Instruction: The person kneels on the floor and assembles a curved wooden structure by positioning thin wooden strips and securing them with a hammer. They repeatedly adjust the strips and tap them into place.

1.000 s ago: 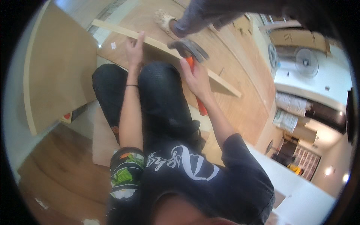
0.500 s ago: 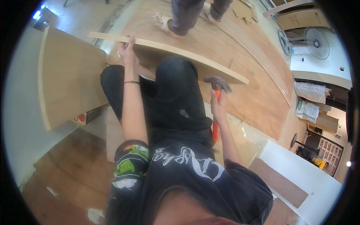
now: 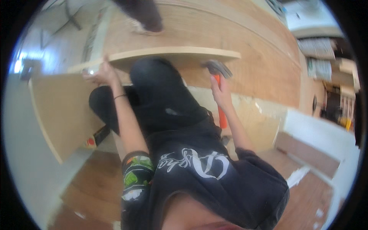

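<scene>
My right hand (image 3: pixel 221 93) is closed round the orange handle of a claw hammer (image 3: pixel 219 69), held to the right of my knee with its dark metal head up. A long pale wooden board (image 3: pixel 172 51) stands on edge across the far side of my knees. My left hand (image 3: pixel 102 74) grips this board towards its left end, close to an upright wooden panel (image 3: pixel 63 111); motion blurs the fingers. Something small and shiny shows by those fingers, too smeared to name. The hammer head is near the board's right end, apart from my left hand.
Another person's leg (image 3: pixel 143 15) stands on the large plywood sheet (image 3: pixel 264 76) beyond the board. A white wall (image 3: pixel 19 126) runs along the left. White sacks (image 3: pixel 318 69) lie at the far right. Brown wood flooring (image 3: pixel 90 188) is at the lower left.
My view has swung. My left hand has slid left along the board, towards the upright panel. The hammer stays in my right hand, head up. The other person's leg now shows farther left.
</scene>
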{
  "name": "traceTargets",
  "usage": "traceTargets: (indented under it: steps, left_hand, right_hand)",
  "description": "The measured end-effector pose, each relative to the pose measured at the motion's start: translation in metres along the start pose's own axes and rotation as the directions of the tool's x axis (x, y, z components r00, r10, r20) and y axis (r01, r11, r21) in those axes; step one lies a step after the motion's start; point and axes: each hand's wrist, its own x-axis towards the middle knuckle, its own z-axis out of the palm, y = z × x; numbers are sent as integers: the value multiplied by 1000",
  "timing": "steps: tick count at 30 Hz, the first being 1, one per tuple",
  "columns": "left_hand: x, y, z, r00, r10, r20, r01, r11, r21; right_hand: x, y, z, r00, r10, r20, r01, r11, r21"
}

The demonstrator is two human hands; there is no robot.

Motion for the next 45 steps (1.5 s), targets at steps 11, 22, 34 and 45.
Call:
traceTargets:
  steps: [11, 22, 34, 45]
  left_hand:
    - [-15, 25, 22, 391, 386, 836, -746, 665, 42]
    - [-9, 33, 18, 360, 309, 880, -772, 628, 96]
    - [-8, 12, 29, 356, 460, 814, -821, 569, 38]
    - [-7, 23, 26, 373, 449, 812, -810, 584, 49]
  right_hand:
    - [47, 27, -101, 937, 41, -348, -16, 997, 73]
    - [66, 18, -112, 956, 3, -295, -68, 975, -212]
    - [57, 9, -104, 969, 11, -247, -68, 973, -221]
    - [49, 9, -101, 946, -118, -302, 60, 979, -197]
